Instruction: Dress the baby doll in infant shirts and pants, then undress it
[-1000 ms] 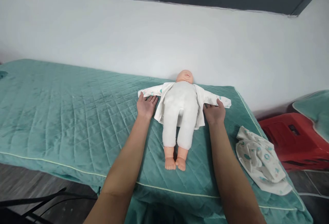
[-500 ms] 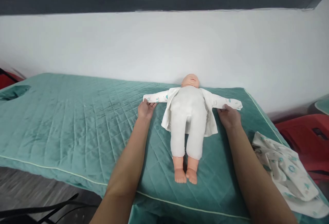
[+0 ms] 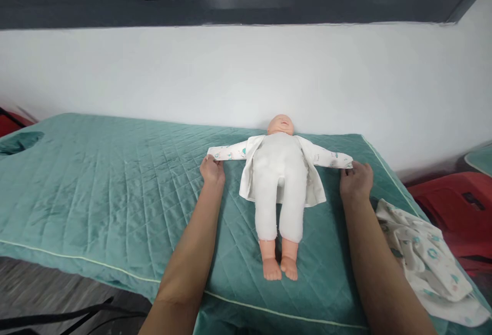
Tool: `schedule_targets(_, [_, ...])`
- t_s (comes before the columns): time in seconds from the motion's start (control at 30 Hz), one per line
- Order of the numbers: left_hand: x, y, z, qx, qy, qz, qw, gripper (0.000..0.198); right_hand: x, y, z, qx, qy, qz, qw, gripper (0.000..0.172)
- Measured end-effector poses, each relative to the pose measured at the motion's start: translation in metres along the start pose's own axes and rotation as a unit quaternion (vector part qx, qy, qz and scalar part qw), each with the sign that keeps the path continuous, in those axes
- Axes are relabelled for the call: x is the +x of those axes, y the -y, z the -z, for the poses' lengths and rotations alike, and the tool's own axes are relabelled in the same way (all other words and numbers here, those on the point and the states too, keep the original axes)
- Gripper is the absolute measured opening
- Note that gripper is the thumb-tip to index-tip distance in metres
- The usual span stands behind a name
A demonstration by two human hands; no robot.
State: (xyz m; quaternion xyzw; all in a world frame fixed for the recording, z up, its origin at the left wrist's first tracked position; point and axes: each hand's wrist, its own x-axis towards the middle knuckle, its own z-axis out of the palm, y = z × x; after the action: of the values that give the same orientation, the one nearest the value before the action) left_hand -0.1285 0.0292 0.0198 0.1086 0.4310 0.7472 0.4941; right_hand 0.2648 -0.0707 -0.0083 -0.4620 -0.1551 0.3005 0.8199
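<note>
A baby doll with a white cloth body lies on its back, its feet towards me. It wears a white baby shirt that hangs open at the front, both printed sleeves spread out sideways. My left hand pinches the cuff end of the sleeve on the left. On the other side my right hand is closed on the cuff of the sleeve on the right. The doll's own hands are hidden inside the sleeves.
Beneath the doll is a bed with a green quilted cover, which has a hole at its far left. A crumpled printed cloth lies at the right edge. Red stools stand beyond it. A white wall rises behind.
My right hand has shifted outward from under the right sleeve to its cuff. The left hand has moved slightly outward at the left cuff. The view has tilted up a little.
</note>
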Motion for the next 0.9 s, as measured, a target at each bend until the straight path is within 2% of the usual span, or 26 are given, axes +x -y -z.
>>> schedule_targets(0.07, [-0.003,0.002,0.004,0.017,0.007,-0.014,1.0,0.02,-0.012,-0.005,-0.005,-0.042,-0.051,0.055,0.996,0.063])
schedule_targets(0.13, [-0.011,0.004,0.009,0.029,-0.004,-0.038,0.999,0.021,-0.033,-0.009,-0.013,-0.114,-0.052,0.11,0.986,0.067])
schedule_targets(0.23, [-0.035,0.006,0.021,0.092,0.012,-0.107,0.99,0.034,-0.076,-0.011,-0.023,-0.25,0.034,0.147,0.957,0.061])
schedule_targets(0.3, [-0.055,0.007,0.032,0.147,0.064,-0.129,0.979,0.037,-0.105,-0.008,-0.024,-0.279,0.114,0.116,0.946,0.061])
schedule_targets(0.37, [-0.076,0.008,0.043,0.196,0.138,-0.106,0.965,0.036,-0.128,-0.004,-0.021,-0.309,0.189,0.095,0.927,0.062])
schedule_targets(0.43, [-0.092,0.008,0.053,0.268,0.219,-0.085,0.934,0.038,-0.143,0.002,-0.016,-0.35,0.231,0.107,0.902,0.059])
schedule_targets(0.53, [-0.107,0.01,0.06,0.398,0.302,-0.136,0.855,0.037,-0.152,0.006,-0.009,-0.387,0.228,0.136,0.883,0.051])
schedule_targets(0.63, [-0.113,0.013,0.059,0.469,0.316,-0.22,0.795,0.035,-0.153,0.005,-0.005,-0.38,0.198,0.153,0.891,0.046])
schedule_targets(0.73, [-0.119,0.013,0.059,0.48,0.329,-0.277,0.765,0.045,-0.153,0.0,-0.001,-0.368,0.19,0.189,0.89,0.046])
schedule_targets(0.9, [-0.131,0.011,0.066,0.506,0.358,-0.324,0.715,0.052,-0.159,-0.008,0.007,-0.395,0.253,0.212,0.857,0.048])
